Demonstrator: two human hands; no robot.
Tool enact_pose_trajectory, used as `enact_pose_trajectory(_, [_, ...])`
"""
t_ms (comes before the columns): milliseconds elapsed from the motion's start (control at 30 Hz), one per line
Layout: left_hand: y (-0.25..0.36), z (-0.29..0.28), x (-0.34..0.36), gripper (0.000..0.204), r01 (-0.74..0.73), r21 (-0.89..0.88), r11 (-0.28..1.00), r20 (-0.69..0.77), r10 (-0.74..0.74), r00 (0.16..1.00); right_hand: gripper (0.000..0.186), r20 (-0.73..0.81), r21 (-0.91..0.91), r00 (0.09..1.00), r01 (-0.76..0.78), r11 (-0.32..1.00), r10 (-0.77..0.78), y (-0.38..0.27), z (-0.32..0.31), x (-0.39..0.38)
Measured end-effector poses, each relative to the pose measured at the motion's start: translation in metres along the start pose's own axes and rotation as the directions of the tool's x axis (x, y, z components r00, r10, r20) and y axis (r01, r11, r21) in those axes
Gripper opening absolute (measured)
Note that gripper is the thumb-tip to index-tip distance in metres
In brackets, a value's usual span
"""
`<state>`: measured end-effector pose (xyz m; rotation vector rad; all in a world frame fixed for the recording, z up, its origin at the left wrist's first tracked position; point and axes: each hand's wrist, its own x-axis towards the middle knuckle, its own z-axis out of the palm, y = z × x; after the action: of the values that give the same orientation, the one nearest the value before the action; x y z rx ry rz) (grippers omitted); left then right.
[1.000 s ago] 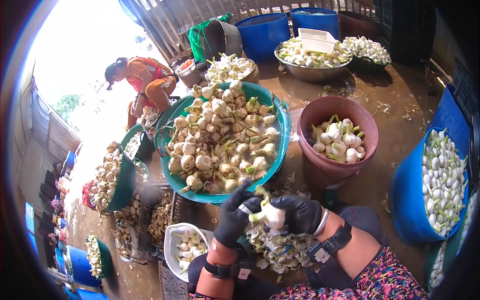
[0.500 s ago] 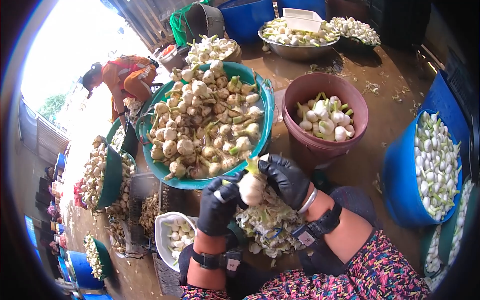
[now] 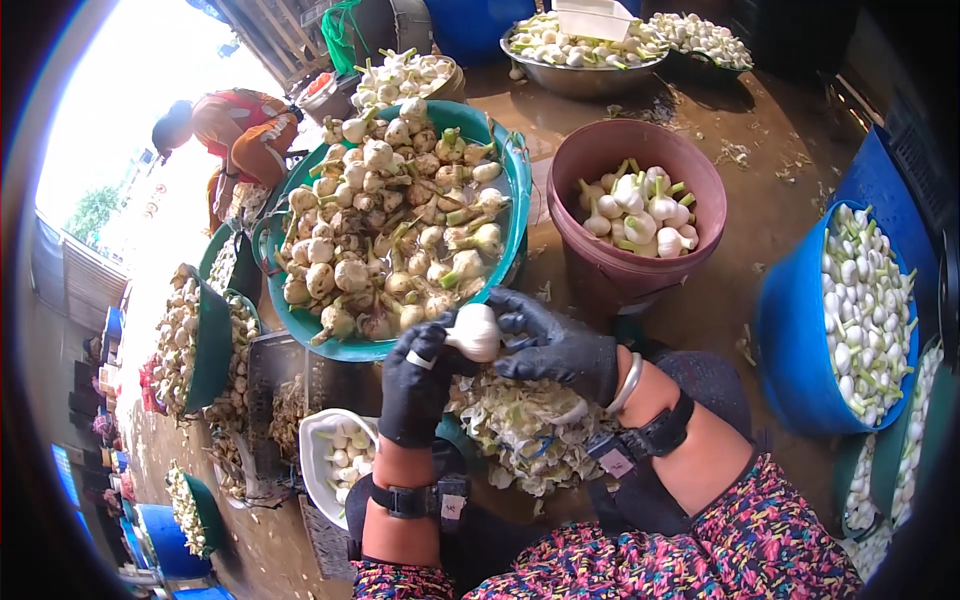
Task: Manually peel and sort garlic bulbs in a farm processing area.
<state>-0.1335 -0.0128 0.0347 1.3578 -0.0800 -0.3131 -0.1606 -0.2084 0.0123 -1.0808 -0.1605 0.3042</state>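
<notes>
Peeling seemed nearly done: the left hand [image 3: 412, 375] pinched a garlic bulb [image 3: 477, 333] by the near edge of the teal tub [image 3: 360, 350], the right hand [image 3: 562, 350] held its fingers half-open beside it, and the next move called for steadiness.

Beyond right fingers [image 3: 532, 314]: teal tub [image 3: 518, 195], pink bucket [image 3: 622, 272]; narrow gap between.

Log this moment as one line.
left hand: holding garlic bulb | right hand: open beside bulb | below: peelings | ahead: green tub with soiled garlic, pink bucket with white garlic
</notes>
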Motion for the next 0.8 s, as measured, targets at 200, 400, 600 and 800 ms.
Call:
enact_pose_trajectory(200, [0.002,-0.020,0.018,0.038,-0.065,0.248,0.967,-0.010,0.070,0.998,0.038,-0.397,0.599,0.915,0.317,0.736,-0.072,-0.037,-0.018,0.009])
enact_pose_trajectory(400, [-0.019,-0.027,0.106,0.035,-0.237,0.939,0.249,0.192,0.192,0.962,0.019,-0.400,0.489,0.896,0.029,0.872,0.194,-0.019,-0.032,0.001])
enact_pose_trajectory(600, [-0.031,-0.015,0.153,0.044,-0.151,0.955,-0.256,0.109,-0.171,0.979,0.026,-0.247,0.112,0.933,-0.240,0.964,0.261,-0.018,-0.006,0.014])
enact_pose_trajectory(800, [-0.039,-0.037,0.170,0.026,-0.163,0.942,-0.294,0.102,-0.210,0.972,0.030,-0.269,-0.049,0.954,-0.155,0.987,0.136,-0.012,-0.006,0.014])
